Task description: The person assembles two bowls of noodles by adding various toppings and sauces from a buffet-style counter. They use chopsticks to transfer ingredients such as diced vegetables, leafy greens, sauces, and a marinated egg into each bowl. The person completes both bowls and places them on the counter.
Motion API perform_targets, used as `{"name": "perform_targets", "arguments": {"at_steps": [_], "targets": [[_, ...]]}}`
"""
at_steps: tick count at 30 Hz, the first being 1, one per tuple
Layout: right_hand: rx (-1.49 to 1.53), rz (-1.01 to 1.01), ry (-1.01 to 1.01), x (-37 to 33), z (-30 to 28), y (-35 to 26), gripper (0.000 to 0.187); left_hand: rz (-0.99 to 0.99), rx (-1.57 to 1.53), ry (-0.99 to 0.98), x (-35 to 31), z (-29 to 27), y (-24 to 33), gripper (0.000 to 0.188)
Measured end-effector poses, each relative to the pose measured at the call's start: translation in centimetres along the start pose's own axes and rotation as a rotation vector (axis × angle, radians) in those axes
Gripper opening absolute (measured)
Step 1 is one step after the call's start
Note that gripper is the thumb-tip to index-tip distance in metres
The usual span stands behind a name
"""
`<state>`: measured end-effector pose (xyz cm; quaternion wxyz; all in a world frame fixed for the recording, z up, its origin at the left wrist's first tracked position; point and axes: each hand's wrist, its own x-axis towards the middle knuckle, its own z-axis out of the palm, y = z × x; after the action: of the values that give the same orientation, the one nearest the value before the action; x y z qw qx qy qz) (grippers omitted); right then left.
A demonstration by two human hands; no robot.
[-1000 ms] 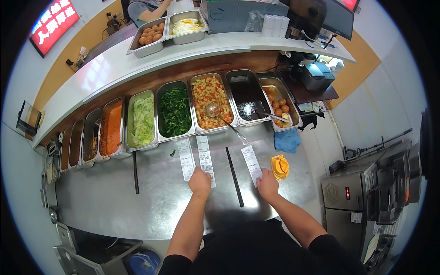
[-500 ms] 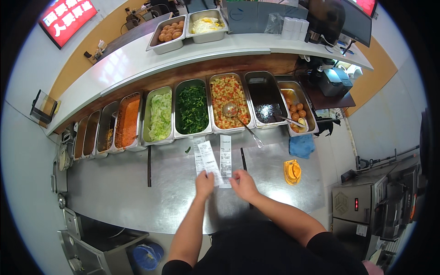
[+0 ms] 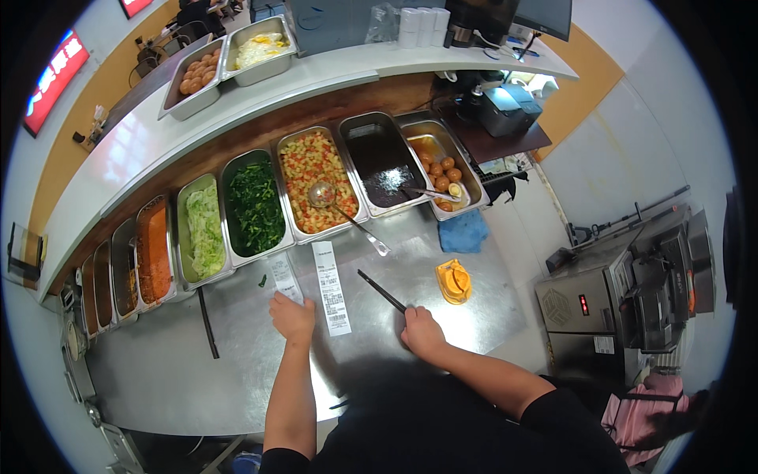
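Observation:
My left hand (image 3: 292, 317) is closed at the near end of a white printed receipt (image 3: 283, 272), its fingers covering that end. To its right, a longer receipt (image 3: 331, 288) lies flat on the steel counter (image 3: 237, 379), touched by neither hand. My right hand (image 3: 423, 332) is closed round the near end of a slim black stick (image 3: 381, 290), which slants up and left from my fingers. Another black stick (image 3: 208, 322) lies to the left. A small green leaf scrap (image 3: 262, 280) rests beside the left receipt.
Food pans line the back: shredded lettuce (image 3: 204, 229), dark greens (image 3: 254, 209), diced vegetables (image 3: 312, 178) with a ladle (image 3: 347, 213), dark liquid (image 3: 383, 162), brown eggs (image 3: 442, 170). A blue cloth (image 3: 463, 231) and a yellow object (image 3: 453, 282) lie at right.
My right hand has gone from the long receipt to the black stick, which has turned to a slant. The receipt raised in my left hand now appears lower, near the counter. The view has shifted right.

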<state>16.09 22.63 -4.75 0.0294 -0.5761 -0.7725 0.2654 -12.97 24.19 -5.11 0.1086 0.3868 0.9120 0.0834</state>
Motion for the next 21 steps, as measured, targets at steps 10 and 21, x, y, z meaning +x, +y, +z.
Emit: {"name": "perform_targets", "arguments": {"at_steps": [10,21], "targets": [[-0.107,-0.096,0.229,-0.6,-0.8,1.8,0.028,0.295,-0.125,0.259,-2.5,-0.4,-1.0,0.065],[0.113,-0.095,0.186,-1.3,-1.7,4.3,0.02,0.629,-0.393,0.09,-12.7,0.3,1.1,0.046]]}}
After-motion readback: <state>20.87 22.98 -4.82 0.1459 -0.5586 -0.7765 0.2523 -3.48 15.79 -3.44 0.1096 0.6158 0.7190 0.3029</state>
